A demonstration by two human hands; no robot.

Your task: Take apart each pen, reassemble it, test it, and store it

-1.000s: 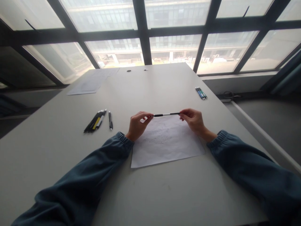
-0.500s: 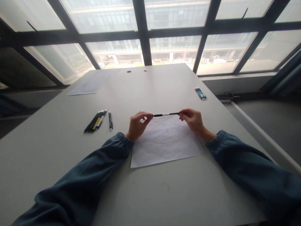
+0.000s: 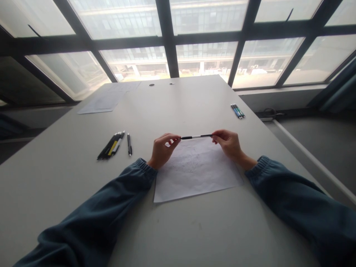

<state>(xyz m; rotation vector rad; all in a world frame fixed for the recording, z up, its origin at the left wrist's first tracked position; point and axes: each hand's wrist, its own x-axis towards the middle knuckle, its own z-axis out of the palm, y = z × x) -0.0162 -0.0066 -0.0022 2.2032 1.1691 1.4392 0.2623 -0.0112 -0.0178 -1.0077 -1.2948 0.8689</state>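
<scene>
A black-and-white pen (image 3: pixel 196 137) is held level between my two hands, over the far edge of a sheet of paper. My left hand (image 3: pixel 164 148) pinches its dark end between thumb and fingers. At the opposite end, the fingertips of my right hand (image 3: pixel 226 144) are closed on the black clip end. Beneath lies the white paper (image 3: pixel 194 183), slightly creased, with faint marks I cannot read. To the left of my left hand a single black pen (image 3: pixel 129 144) lies alone, beside a row of several pens (image 3: pixel 110 146), mostly black with yellow and white parts.
Several blue and green pens (image 3: pixel 238 111) lie near the table's right edge. More paper sheets (image 3: pixel 101 102) rest at the far left of the white table (image 3: pixel 167 233). Two small dark round spots (image 3: pixel 151 85) show at the far end, before the windows (image 3: pixel 207 59).
My hands keep the pen in nearly the same place and grip. The view has shifted very slightly; nothing else has visibly moved.
</scene>
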